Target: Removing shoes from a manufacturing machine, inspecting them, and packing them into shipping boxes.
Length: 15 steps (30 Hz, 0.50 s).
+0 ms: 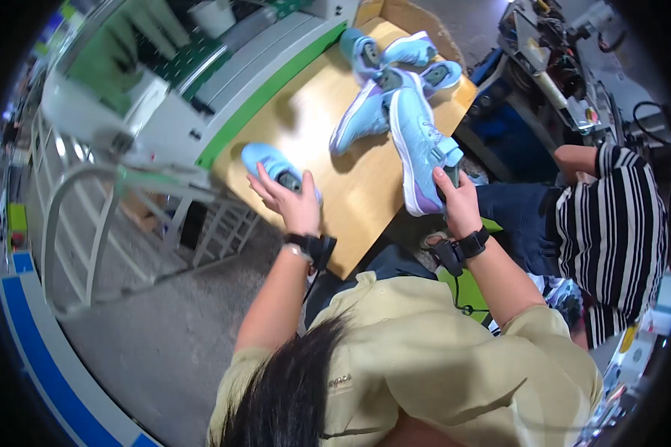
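One light-blue shoe (276,165) lay at the table's near-left edge, toe toward 10 o'clock, its heel hidden under the left hand. A second shoe (419,149), blue with a white and purple sole, stood on edge, heel at 5 o'clock in the right hand.

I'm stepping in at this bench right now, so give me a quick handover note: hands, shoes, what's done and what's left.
Left hand: holding a light blue shoe at the near left edge of the wooden table.
Right hand: gripping the heel end of another blue shoe, sole up.
Further back: a pile of blue and purple shoes.
Done: cannot tell.
Left: both held shoes remain in hand.
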Available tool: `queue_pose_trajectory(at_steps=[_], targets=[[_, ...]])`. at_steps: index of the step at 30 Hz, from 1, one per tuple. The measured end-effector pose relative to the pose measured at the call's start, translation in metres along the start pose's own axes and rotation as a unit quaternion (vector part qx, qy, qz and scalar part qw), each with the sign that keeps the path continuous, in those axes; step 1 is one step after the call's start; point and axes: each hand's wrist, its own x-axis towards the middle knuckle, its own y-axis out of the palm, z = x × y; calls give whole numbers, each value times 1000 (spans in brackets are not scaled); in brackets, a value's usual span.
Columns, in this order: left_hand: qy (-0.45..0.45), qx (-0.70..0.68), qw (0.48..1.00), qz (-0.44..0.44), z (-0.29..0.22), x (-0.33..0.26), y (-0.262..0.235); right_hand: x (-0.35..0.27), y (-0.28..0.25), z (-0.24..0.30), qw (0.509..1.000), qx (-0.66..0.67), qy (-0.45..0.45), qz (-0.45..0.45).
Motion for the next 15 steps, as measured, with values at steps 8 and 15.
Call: queue_pose_trajectory(at_steps=[8, 15], targets=[[75, -152, 907, 385, -75, -13, 121, 75, -77, 8, 986, -17, -3, -165], [-520, -426, 644, 365, -64, -27, 258, 102, -93, 0, 982, 0, 62, -177]])
